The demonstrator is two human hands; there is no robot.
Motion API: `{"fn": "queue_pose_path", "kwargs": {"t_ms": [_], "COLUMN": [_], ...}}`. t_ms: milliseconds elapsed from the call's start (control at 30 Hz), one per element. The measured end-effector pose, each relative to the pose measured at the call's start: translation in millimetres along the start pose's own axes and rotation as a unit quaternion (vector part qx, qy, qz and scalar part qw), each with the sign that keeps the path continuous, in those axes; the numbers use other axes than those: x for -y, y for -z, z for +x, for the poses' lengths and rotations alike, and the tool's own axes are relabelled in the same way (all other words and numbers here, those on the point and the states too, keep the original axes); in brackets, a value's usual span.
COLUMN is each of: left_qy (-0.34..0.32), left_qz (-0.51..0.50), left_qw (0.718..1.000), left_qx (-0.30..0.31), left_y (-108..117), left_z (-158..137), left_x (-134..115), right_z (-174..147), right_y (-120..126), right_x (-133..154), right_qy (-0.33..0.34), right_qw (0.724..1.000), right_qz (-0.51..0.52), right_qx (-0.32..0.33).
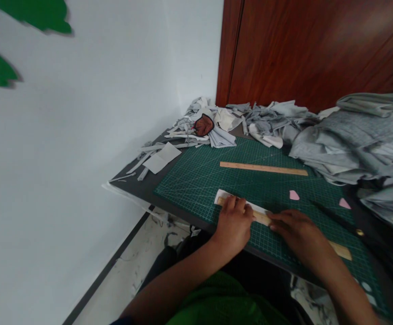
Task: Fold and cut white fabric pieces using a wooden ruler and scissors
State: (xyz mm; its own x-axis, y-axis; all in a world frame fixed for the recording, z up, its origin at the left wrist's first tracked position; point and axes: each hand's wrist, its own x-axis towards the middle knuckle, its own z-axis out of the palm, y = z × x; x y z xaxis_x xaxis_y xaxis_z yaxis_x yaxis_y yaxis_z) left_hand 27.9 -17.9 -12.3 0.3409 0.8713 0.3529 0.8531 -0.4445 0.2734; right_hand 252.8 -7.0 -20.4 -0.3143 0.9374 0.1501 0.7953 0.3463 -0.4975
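On the green mat (196, 180), head view: a wooden ruler (261, 218) lies on a white strip (220, 194), near the front edge of the worktop (138, 187).
Left hand (235, 221): its fingers are bent and close together, resting on the ruler.
Right hand (294, 228): thumb and forefinger almost meet at the strip's right end; what exactly they pinch, I cannot tell.
Strip: the step seems to be lining it up with the ruler.
Ruler: the next move probably calls for steady pressure, so nothing slides.
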Motion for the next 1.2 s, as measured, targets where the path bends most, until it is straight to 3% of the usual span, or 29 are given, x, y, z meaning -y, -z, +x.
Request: {"fn": "queue_pose_path", "kwargs": {"t_ms": [567,833,1200], "left_qy": [0.008,-0.028,-0.017], "left_qz": [0.006,-0.009,-0.016], "left_qw": [1.000,0.998,1.000], "left_qx": [0.009,0.047,0.009], "left_y": [10.4,23.6,9.4], "left_z": [0.6,4.1,4.5], "left_x": [-2.4,6.2,8.6], "right_z": [0.7,0.7,1.3], "right_y": [1.9,0.5,-0.2], "right_x": [3.4,2.0,1.9], "right_qy": [-0.003,-0.008,-0.008], "right_qw": [1.000,1.000,1.000], "right_qz": [0.001,0.014,0.009], "right_qx": [0.012,0.015,0.010]}}
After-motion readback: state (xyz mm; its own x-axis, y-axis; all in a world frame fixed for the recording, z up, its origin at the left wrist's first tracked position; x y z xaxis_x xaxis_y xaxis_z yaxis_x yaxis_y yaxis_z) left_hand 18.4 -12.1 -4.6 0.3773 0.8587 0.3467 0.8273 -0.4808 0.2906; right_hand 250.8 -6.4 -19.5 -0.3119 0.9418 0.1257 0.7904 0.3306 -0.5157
